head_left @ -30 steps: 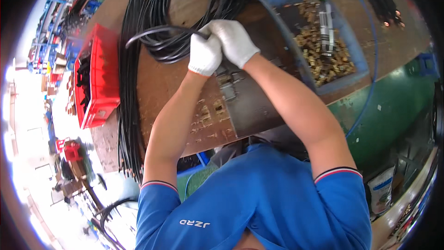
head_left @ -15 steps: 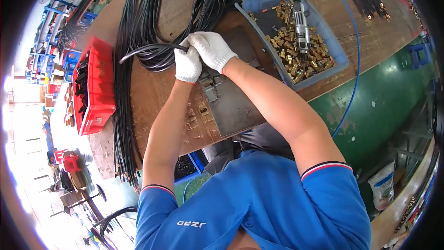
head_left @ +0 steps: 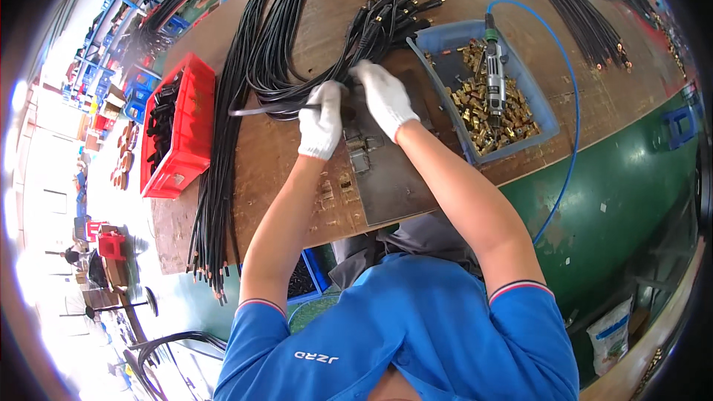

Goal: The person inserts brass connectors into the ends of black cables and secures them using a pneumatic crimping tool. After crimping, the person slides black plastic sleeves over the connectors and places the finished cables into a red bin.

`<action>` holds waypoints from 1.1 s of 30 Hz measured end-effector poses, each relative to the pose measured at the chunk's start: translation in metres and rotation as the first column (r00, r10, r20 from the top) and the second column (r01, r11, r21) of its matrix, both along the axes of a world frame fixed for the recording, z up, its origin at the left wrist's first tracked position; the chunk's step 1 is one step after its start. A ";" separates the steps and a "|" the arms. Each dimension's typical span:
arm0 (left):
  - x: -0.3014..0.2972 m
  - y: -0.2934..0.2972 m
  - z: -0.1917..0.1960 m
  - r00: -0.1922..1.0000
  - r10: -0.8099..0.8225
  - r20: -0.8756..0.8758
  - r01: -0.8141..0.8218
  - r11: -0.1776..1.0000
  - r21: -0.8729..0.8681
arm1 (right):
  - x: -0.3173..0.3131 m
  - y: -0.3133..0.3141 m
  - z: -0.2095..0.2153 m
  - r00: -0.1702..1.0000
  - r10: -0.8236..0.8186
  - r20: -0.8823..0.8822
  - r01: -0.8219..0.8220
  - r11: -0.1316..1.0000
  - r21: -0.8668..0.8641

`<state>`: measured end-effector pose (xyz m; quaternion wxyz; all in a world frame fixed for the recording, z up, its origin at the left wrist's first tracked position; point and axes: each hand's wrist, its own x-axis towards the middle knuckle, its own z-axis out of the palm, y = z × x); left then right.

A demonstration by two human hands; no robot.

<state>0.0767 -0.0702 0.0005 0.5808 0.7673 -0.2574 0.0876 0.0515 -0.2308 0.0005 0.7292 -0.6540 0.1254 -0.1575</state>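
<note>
My left hand (head_left: 323, 120), in a white knit glove, is closed round a black cable (head_left: 256, 111) whose blurred free length sticks out to the left. My right hand (head_left: 384, 100), gloved the same way, has come apart from the left one and sits just right of it. Motion smears its fingertips, so I cannot make out whether they grip anything. Beyond both hands lies a looped bundle of black cables (head_left: 271, 44), with black plug ends with brass tips (head_left: 382, 18) at its right. A dark metal plate with a small metal fixture (head_left: 358, 154) lies beneath and nearer to me.
At right, a blue bin (head_left: 548, 113) holds brass fittings and a pneumatic screwdriver (head_left: 495, 78) on a blue air hose (head_left: 578, 104). A red crate (head_left: 194, 156) of black parts stands at left, beside long straight cables (head_left: 215, 208). More cables (head_left: 579, 15) lie far right on the wooden table.
My hands were together on the cable; now they have separated, the right moving off to the right. The left keeps the cable. The whole view has shifted slightly.
</note>
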 end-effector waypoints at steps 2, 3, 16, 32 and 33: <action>-0.025 0.019 0.012 0.920 0.125 -0.371 -0.193 0.969 -0.152 | -0.032 -0.002 0.008 0.999 -0.047 0.021 0.041 0.972 0.231; -0.037 0.023 0.022 0.841 -0.004 -0.541 -0.221 0.911 -0.349 | -0.049 -0.006 0.016 1.000 -0.009 0.017 0.004 0.972 0.235; -0.102 0.031 0.025 0.441 -0.741 -0.507 -0.354 0.376 -0.856 | -0.124 0.040 0.048 0.905 0.338 0.259 -0.116 0.782 -0.613; -0.105 0.018 0.005 0.338 -0.798 -0.499 -0.470 0.317 -0.824 | -0.125 0.044 0.052 0.873 0.349 0.341 -0.005 0.704 -0.710; -0.105 0.017 0.006 0.339 -0.798 -0.498 -0.472 0.313 -0.824 | -0.126 0.044 0.052 0.878 0.344 0.333 -0.012 0.712 -0.702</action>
